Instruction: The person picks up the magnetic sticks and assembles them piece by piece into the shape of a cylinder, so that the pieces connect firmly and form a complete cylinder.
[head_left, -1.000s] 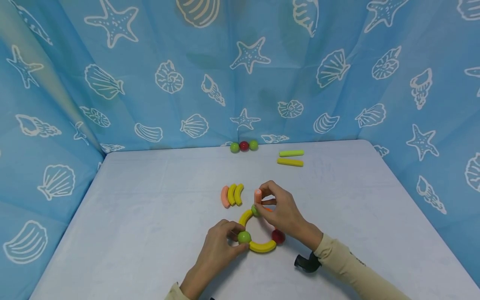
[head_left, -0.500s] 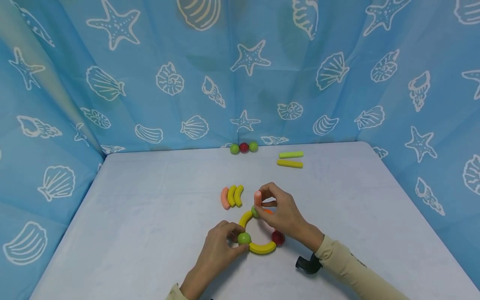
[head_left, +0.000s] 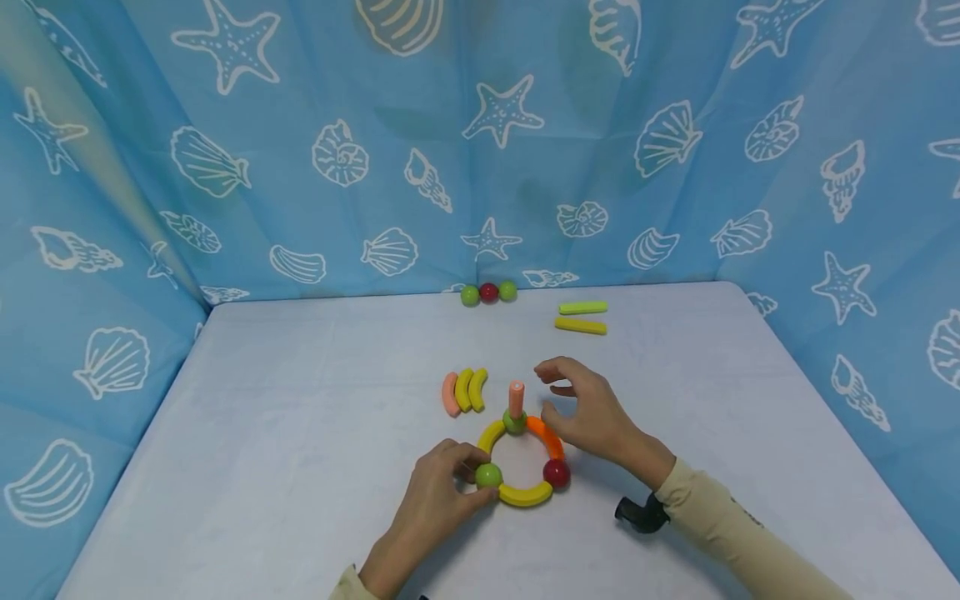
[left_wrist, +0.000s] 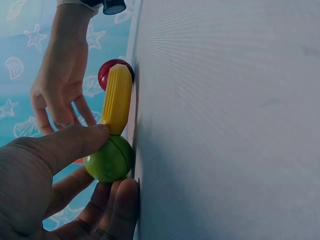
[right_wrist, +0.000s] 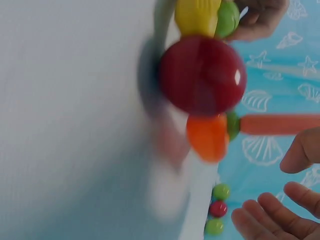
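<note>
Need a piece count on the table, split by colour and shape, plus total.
Glossy green balls: 4
Glossy red balls: 2
Curved yellow bars: 4
Curved orange bar: 1
Curved pink bar: 1
Upright pink bar: 1
Straight yellow bar: 1
Straight lime-green bar: 1
Total: 15

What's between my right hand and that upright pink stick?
Nothing: in the head view, a bare gap separates the right hand from the pink stick.
</note>
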